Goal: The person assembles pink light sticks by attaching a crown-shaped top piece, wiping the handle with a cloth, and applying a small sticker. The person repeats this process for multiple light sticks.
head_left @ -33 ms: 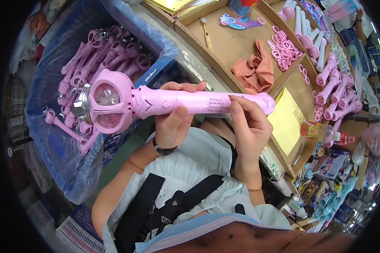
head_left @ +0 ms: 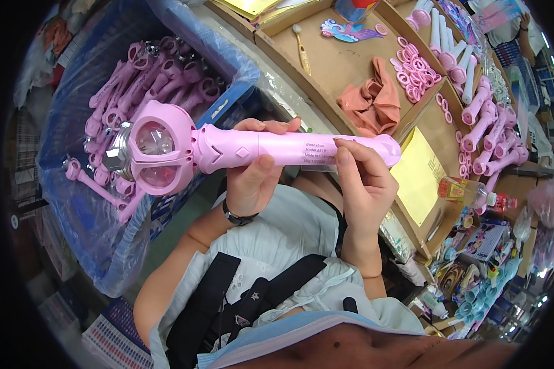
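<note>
A pink toy wand (head_left: 289,147) lies crosswise before me, its clear round head at the left and its handle running right. A silver faceted piece (head_left: 118,150) caps the head. My left hand (head_left: 252,175) holds the handle from below, thumb in front and fingers behind. At the handle's right part, the thumb and forefinger of my right hand (head_left: 364,181) are pinched together. They are at the right edge of a clear label (head_left: 317,167) with dark print; its lower edge sticks out below the handle. What lies between those fingertips is partly hidden.
On the left stands a blue crate (head_left: 228,104) lined with plastic film, holding several pink wands. A cardboard tray (head_left: 283,46) at right holds an orange cloth (head_left: 375,101), pink rings (head_left: 412,71), a toothbrush (head_left: 300,49) and yellow paper (head_left: 418,178). A bottle (head_left: 465,192) and pink handles (head_left: 492,129) are farther right.
</note>
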